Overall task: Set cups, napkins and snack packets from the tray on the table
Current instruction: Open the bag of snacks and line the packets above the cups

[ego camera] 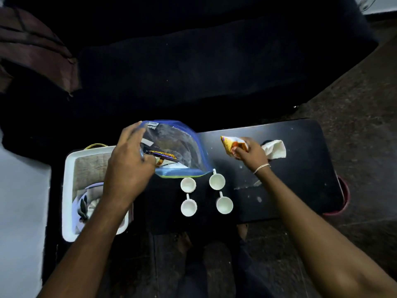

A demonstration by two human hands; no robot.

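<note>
I have the left hand [129, 166] curled round the left edge of a clear bag [178, 143] with a blue rim, thumb and fingers pinching the plastic, and it holds the bag up over the left end of the black table [300, 179]. Inside the bag I can see a purple packet [163, 155] lying low down by the fingertips. The right hand [251, 153], with a bracelet [261, 168] at the wrist, pinches an orange packet [231, 145] between thumb and fingers above the far middle of the table, just left of a crumpled white napkin [276, 148] lying there. Four white cups stand on the table near me in a block: far-left cup [188, 184], far-right cup [217, 181], near-left cup [188, 207], near-right cup [224, 204]. The far-right cup's handle reaches up to the bag's lower corner. The white tray [68, 168] sits at the left, partly under my left forearm.
</note>
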